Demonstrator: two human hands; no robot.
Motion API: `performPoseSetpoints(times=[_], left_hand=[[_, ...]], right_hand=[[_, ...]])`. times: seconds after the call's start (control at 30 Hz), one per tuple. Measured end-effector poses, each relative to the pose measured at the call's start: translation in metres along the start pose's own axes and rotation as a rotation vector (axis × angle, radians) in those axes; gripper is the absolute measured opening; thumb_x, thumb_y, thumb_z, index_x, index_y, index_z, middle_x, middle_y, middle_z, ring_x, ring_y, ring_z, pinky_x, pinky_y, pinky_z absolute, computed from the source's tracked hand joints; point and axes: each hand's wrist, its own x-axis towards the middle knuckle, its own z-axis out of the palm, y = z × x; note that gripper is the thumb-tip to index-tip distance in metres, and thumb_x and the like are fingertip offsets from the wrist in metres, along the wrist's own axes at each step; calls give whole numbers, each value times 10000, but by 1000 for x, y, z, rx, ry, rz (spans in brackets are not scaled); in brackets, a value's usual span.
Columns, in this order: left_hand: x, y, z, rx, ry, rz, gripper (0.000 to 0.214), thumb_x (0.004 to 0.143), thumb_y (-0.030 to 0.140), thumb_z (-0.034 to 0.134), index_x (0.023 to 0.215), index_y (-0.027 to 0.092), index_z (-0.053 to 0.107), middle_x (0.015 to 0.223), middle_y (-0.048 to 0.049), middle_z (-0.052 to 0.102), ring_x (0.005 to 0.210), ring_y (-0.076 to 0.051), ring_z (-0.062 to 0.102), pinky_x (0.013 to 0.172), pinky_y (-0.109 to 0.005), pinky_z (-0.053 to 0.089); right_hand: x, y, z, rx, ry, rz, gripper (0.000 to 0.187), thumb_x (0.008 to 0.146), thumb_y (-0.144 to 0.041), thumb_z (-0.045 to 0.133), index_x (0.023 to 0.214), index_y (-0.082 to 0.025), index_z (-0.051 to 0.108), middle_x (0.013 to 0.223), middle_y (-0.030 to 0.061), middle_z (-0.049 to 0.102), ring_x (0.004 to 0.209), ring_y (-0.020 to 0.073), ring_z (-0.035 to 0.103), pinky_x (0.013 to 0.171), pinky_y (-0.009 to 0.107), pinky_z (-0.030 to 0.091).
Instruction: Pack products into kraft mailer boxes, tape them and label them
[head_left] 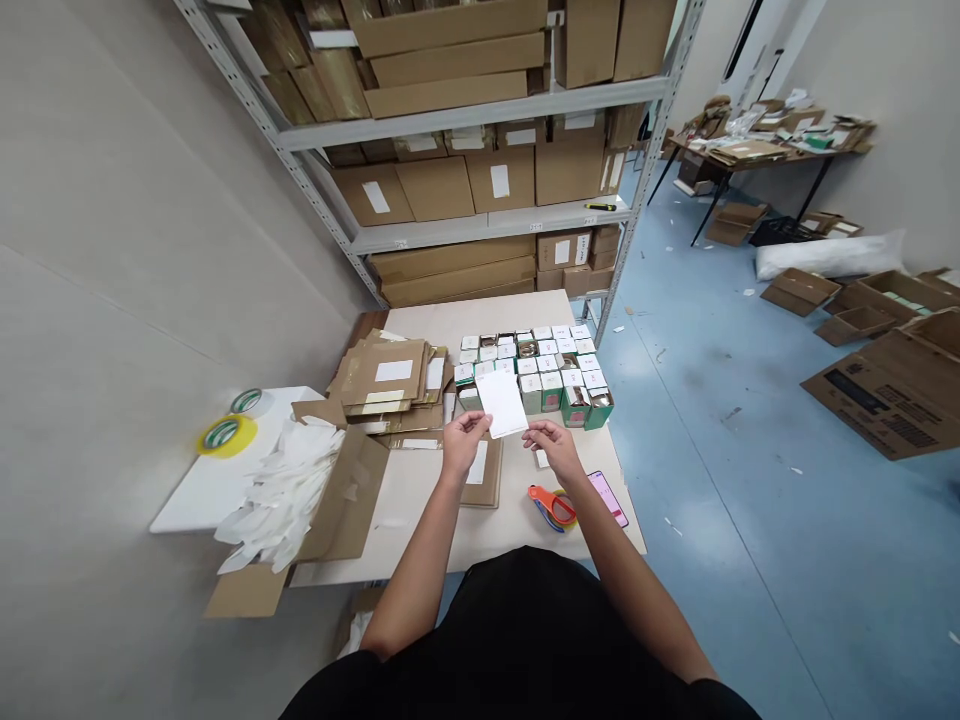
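Note:
A white sheet of paper (502,403) is held up in front of me, tilted, above the table. My left hand (466,442) pinches its lower left corner between thumb and fingers. At the lower right corner, my right hand (553,445) has its fingertips closed on the edge. Behind the sheet stand rows of small white-and-green boxes (551,390), some with open tops; the paper hides part of them. A flat brown cardboard piece (489,480) with a white label lies below my hands. Orange-handled scissors (553,505) and a phone (607,498) rest near my right forearm.
Flattened cardboard packages (386,375) are stacked at the left. Next to them, an open carton (345,500) overflows with white paper strips (281,490). Yellow tape (226,436) lies on a white surface. A metal shelf (480,230) with cartons rises behind the table (420,540).

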Motion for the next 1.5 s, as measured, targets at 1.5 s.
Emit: performPoseSetpoints(times=[1.5], left_hand=[[-7, 0, 10, 214, -7, 74, 568, 747, 425, 851, 1247, 189, 720, 1113, -109, 750, 910, -222, 709, 836, -357, 584]], right_hand=[[-9, -9, 0, -43, -26, -98, 323, 825, -544, 745, 848, -224, 705, 803, 44, 735, 758, 196, 683, 713, 328, 518]])
